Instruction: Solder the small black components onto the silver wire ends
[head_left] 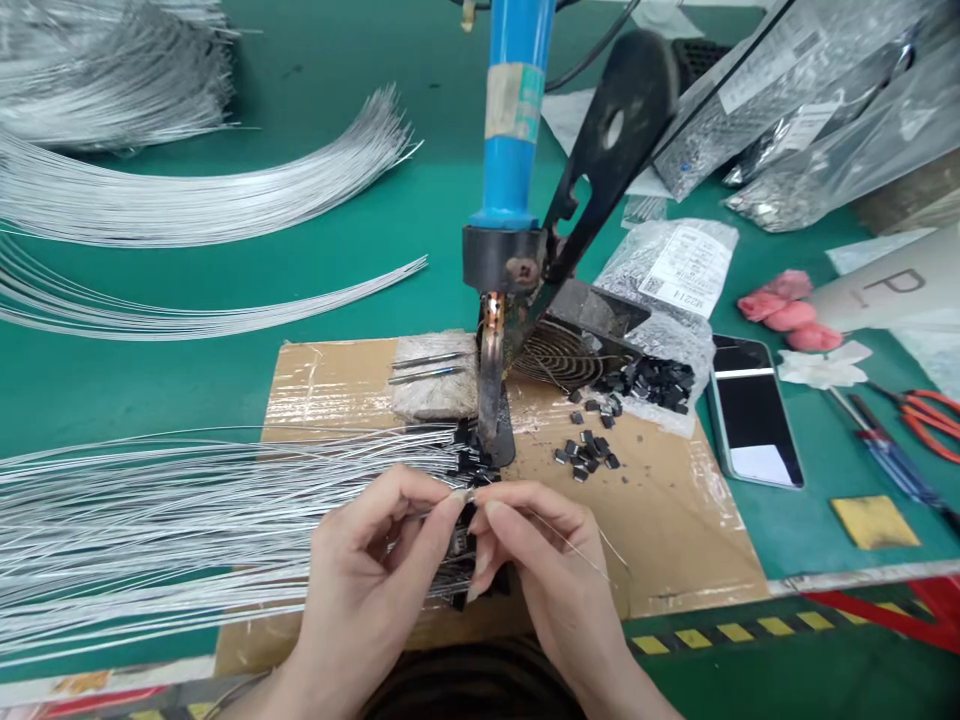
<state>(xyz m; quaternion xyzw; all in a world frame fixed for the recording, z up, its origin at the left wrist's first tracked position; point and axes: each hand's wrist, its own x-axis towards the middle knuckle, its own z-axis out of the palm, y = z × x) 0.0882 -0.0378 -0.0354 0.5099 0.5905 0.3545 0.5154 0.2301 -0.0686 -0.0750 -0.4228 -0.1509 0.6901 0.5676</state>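
Observation:
My left hand [375, 570] is closed in a pinch, thumb against index finger, and the tiny piece at its fingertips is too small to name. Meeting it at the fingertips, my right hand [555, 560] is also pinched. A thin wire [611, 545] trails out from behind the right hand's fingers. Just above both hands is the soldering iron [491, 390], its tip pointing down and its blue handle upright in a black bracket. Under and beside my left hand lie many silvery cables [187, 500], with black connectors [471, 455] at their ends, partly hidden by my fingers.
Cardboard [667, 530] covers the work spot on the green table [360, 50]. Loose black connector pieces [589, 455] lie right of the iron, near a spilling plastic bag [675, 270]. Further right are a phone [754, 410], a yellow sponge [874, 522] and orange-handled pliers [930, 420].

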